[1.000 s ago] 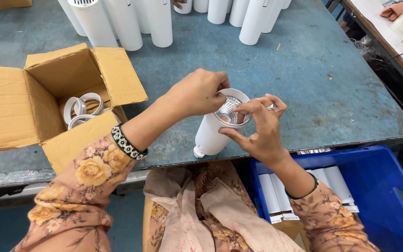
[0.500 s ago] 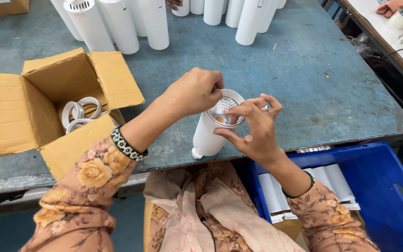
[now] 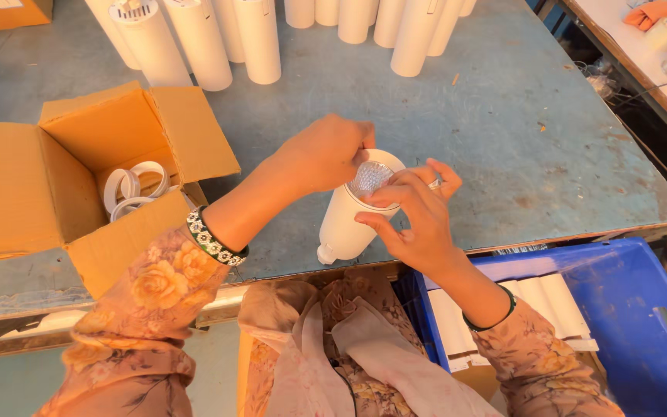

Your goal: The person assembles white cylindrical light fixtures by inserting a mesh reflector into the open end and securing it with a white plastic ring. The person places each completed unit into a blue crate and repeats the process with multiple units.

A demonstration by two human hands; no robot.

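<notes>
Both hands work on a white housing (image 3: 347, 224) tilted over the counter's (image 3: 503, 131) near edge, open end up: left hand (image 3: 326, 154) comes in from the left, knuckles up, fingers curled over the rim and pinching the faceted clear lens (image 3: 369, 177) seated in the mouth. Right hand (image 3: 414, 220) cups the housing from the right side, wrist bent, thumb under the rim, fingers wrapped on the body, index stretched across the top. Open cardboard box (image 3: 63, 185) with white rings (image 3: 134, 188) sits at the near-left corner; a row of white tubes (image 3: 256, 38) stands along the far edge; a blue bin (image 3: 634, 324) sits below the near-right corner.
</notes>
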